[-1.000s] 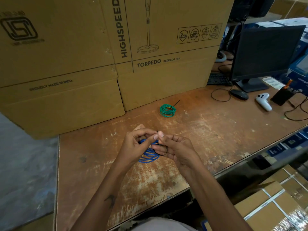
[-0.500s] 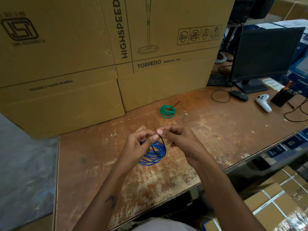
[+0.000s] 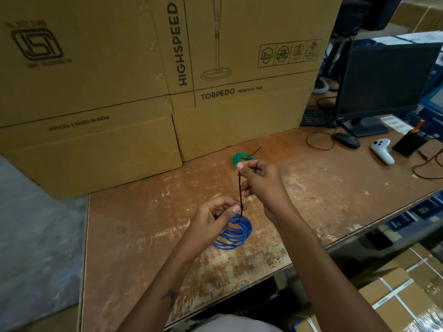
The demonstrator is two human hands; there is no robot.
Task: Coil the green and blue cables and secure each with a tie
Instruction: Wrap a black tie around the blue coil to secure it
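A blue cable coil (image 3: 233, 234) hangs just above the worn wooden table (image 3: 143, 231). My left hand (image 3: 213, 218) pinches the coil at its top, where a black tie (image 3: 240, 190) loops round it. My right hand (image 3: 260, 182) pinches the tie's free end and holds it taut, up and away from the coil. Behind my right hand lies the green cable coil (image 3: 240, 158) on the table, with a black tie tail sticking out to its right; my fingers partly hide it.
Large cardboard fan boxes (image 3: 215, 92) wall off the back of the table. At the right stand a monitor (image 3: 383, 85), a keyboard (image 3: 316, 117), a mouse (image 3: 347, 140), a white controller (image 3: 382, 150) and loose black wires (image 3: 429, 168). Boxes (image 3: 405, 300) sit below the table's front edge.
My right hand has drawn away from my left, up and back, pulling the black tie out straight. The tie's loop round the blue coil has closed in.
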